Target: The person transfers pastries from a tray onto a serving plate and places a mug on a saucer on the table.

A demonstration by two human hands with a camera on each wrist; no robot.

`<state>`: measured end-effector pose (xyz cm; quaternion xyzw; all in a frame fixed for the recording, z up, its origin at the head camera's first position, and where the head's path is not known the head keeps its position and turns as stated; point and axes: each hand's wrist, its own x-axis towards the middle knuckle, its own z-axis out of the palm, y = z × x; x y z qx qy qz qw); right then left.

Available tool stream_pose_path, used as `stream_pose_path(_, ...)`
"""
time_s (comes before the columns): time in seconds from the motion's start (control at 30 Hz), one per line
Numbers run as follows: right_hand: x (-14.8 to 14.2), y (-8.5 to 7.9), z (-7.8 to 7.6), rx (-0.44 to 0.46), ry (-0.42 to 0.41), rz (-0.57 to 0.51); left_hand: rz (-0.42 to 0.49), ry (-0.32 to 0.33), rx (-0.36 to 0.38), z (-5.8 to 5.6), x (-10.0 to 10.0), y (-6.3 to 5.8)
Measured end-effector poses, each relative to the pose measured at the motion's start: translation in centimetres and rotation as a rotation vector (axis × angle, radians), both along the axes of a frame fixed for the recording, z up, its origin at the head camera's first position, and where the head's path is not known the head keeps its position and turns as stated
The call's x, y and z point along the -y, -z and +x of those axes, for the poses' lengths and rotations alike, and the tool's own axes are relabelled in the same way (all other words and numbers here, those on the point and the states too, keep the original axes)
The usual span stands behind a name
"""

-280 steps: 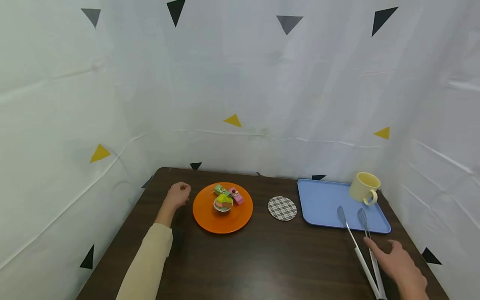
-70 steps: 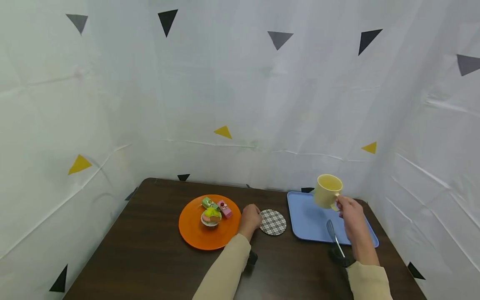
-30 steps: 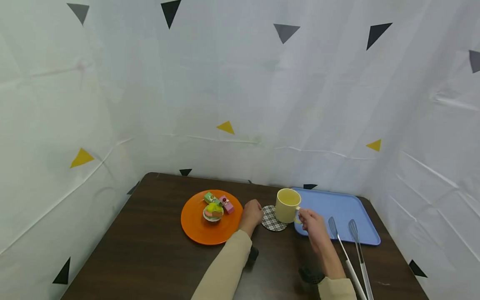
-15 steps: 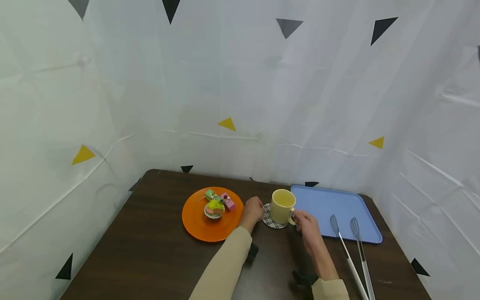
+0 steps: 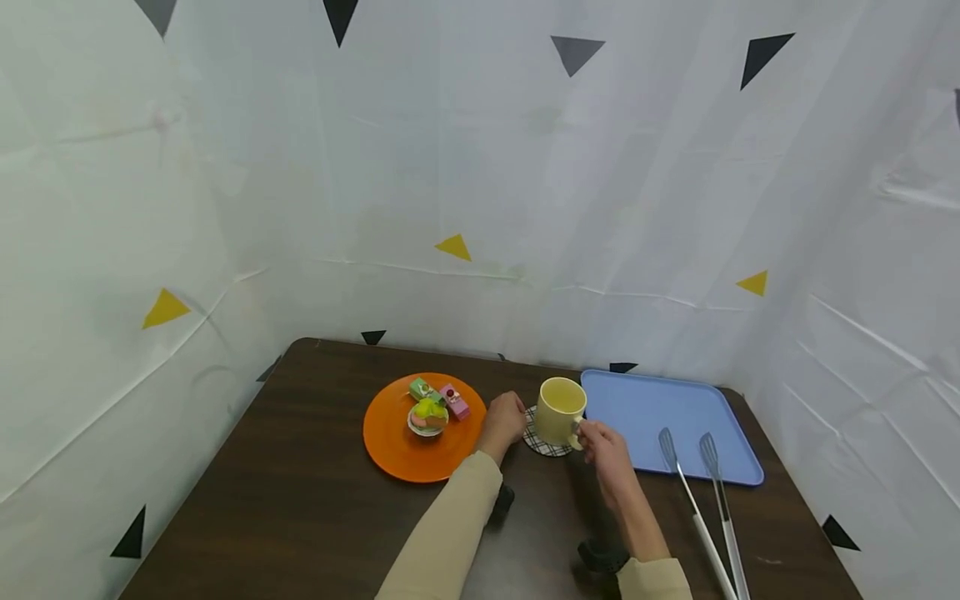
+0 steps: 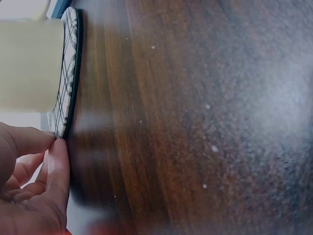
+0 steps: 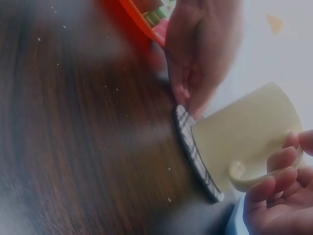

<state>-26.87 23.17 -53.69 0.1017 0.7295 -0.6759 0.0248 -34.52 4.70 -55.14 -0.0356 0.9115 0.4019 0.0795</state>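
Observation:
A yellow mug (image 5: pixel 557 414) stands upright on a round black-and-white checked coaster (image 5: pixel 546 448). By its handle, on the right side, my right hand (image 5: pixel 607 458) holds the mug; in the right wrist view the fingers curl at the handle of the mug (image 7: pixel 249 132). My left hand (image 5: pixel 504 427) is at the coaster's left edge. The left wrist view shows its thumb and forefinger pinching the rim of the coaster (image 6: pixel 70 73), which lies flat on the table. The mug covers much of the coaster.
Left of the left hand lies an orange plate (image 5: pixel 390 454) with a cupcake (image 5: pixel 429 417), a green piece (image 5: pixel 424 390) and a pink piece (image 5: pixel 454 402). A blue tray (image 5: pixel 652 408) is at the right. Metal tongs (image 5: pixel 703 517) rest with their tips over its front edge.
The mug left the blue tray in my right hand and came left onto the coaster, shifting slightly left lately. My left hand earlier crossed from the plate's left side to the coaster's edge.

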Motion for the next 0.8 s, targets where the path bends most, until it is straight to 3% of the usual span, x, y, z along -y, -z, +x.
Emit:
stream_pose_path(0.57,1.8,0.2,0.9,-0.02,-0.021,0.01,-0.02,-0.014,-0.019,0.4,0.1,0.2)
stream_pose_path(0.8,1.5,-0.2,1.6,-0.029,-0.043,0.208,0.018,0.061,-0.041,0.5,0.5,-0.3)
